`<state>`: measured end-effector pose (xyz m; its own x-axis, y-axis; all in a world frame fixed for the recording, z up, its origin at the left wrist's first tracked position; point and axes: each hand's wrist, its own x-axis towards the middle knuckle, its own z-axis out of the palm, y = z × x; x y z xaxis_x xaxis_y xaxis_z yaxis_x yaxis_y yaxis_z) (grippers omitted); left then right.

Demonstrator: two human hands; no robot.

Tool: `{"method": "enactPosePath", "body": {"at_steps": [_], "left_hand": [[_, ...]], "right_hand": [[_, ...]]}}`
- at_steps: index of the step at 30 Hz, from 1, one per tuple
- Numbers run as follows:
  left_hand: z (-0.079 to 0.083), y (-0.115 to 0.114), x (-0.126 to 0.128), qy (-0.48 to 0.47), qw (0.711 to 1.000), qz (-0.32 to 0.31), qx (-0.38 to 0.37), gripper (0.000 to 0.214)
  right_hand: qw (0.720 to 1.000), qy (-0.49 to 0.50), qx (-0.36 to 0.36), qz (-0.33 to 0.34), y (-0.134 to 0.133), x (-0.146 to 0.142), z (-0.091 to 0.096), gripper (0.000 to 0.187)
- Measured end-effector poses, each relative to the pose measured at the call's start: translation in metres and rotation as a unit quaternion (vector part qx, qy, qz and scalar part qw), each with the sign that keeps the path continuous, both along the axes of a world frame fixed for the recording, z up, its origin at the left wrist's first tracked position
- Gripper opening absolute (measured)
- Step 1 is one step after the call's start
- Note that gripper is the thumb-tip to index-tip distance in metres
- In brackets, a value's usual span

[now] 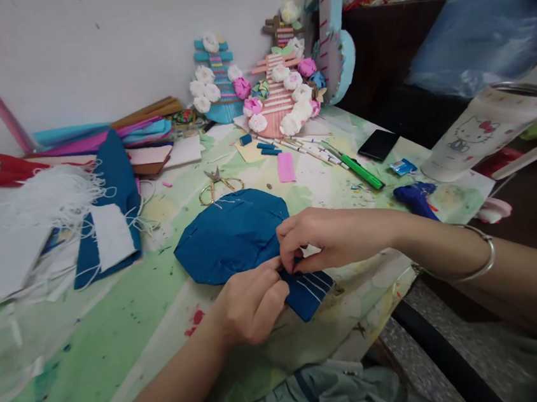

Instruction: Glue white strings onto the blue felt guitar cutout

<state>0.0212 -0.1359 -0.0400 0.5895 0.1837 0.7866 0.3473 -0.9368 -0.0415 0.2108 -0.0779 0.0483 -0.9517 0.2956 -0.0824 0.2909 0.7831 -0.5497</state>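
A blue paper-covered craft piece point(233, 230) lies on the table in front of me, with a wide rounded body and a short neck carrying several white strings. My left hand point(255, 301) is closed at the joint of body and neck, its fingertips pressed on the blue piece. Just above and to the right, my right hand point(318, 237) is closed in a pinch over the same spot. Whatever sits between its fingertips is too small and hidden to name. Gold-handled scissors point(219, 186) lie behind the rounded body.
A heap of white string point(57, 194) and blue sheets point(116, 172) lie left. Flower-decorated instrument crafts point(280, 91) stand against the wall. A green utility knife point(361, 171), a phone point(378, 144), a blue glue-gun-like object point(415, 198) and a white tumbler point(473, 135) are on the right.
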Motion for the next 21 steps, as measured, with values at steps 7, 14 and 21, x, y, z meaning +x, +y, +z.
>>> {"method": "enactPosePath", "body": {"at_steps": [7,14,21], "left_hand": [[-0.0016,0.0001,0.0001,0.012,1.000,0.013,0.010,0.008],[-0.0033,-0.0009,-0.0003,0.016,0.999,0.039,0.027,0.008],[-0.0002,0.0007,0.0014,0.001,1.000,0.016,0.015,0.011]], "right_hand": [[0.997,-0.069,-0.003,0.047,0.0027,-0.0067,0.0023,0.014],[0.994,-0.081,0.004,0.068,0.0009,-0.0086,0.0001,0.012],[0.996,-0.072,-0.008,0.057,0.0013,-0.0083,-0.0019,0.011]]}}
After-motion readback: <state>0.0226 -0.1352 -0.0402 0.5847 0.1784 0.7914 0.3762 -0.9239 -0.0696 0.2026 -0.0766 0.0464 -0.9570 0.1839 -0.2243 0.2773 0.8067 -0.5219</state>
